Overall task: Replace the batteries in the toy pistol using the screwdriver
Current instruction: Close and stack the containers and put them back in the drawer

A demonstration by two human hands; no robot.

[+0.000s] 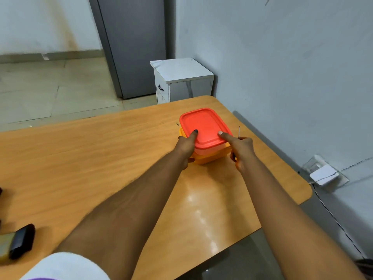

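An orange plastic box [212,157] with a red lid [204,126] stands near the far right corner of the wooden table [90,158]. My left hand [186,147] grips its left side, thumb pressed on the lid. My right hand [241,150] is at the box's right side with its thumb on the lid. That hand also holds a screwdriver [239,132], whose thin metal shaft sticks up behind the fingers. The black toy pistol [21,241] lies at the table's near left edge, partly cut off by the frame. No batteries are visible.
A small white cabinet [181,79] stands on the floor beyond the table's far edge, beside a grey door. A wall runs close along the table's right side, with a white charger [323,174] plugged in and its cable hanging down.
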